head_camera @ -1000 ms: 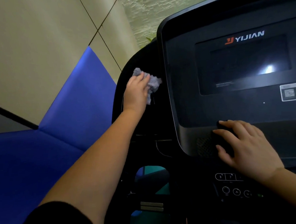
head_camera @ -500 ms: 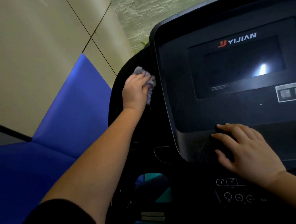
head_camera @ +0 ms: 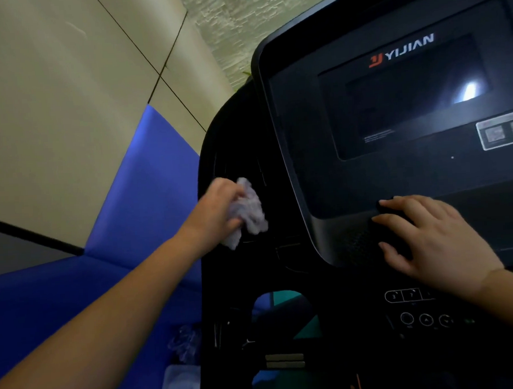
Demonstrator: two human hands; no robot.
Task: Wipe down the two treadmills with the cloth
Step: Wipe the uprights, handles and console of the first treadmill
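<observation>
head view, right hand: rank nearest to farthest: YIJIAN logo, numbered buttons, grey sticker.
From the right hand:
1. numbered buttons, just below the hand, toward the wrist.
2. grey sticker, above the hand, at the far right of the view.
3. YIJIAN logo, highest of the three, well above the hand.

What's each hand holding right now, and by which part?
Left hand grips the cloth by its bunched middle. Right hand holds nothing, resting open on the console.
</observation>
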